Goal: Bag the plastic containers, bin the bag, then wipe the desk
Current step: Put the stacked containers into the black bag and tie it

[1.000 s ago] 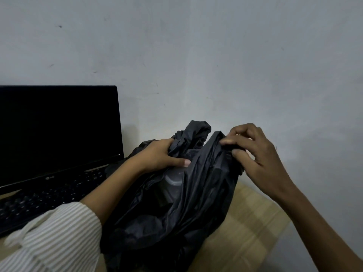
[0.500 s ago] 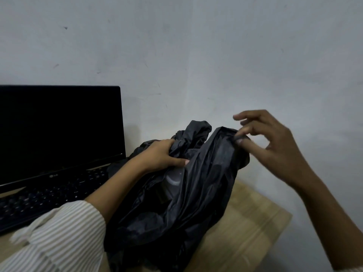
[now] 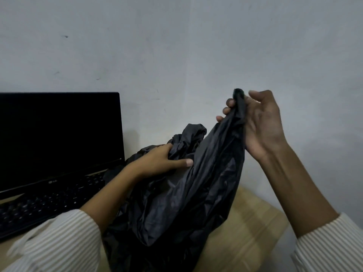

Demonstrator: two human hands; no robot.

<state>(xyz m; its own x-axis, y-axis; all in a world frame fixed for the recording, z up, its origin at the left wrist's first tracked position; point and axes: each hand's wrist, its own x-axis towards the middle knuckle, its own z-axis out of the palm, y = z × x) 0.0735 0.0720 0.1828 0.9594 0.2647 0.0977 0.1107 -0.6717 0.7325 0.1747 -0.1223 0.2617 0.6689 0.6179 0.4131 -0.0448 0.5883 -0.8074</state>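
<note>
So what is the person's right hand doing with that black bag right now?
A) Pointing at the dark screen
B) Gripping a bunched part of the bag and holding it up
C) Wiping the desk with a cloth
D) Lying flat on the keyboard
B: the right hand has its fingers curled round a gathered edge of the black bag, held above the left hand, which grips the other side.

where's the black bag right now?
Head view, centre: the black bag sits on the wooden desk right of the laptop, held by left hand and right hand.
</note>
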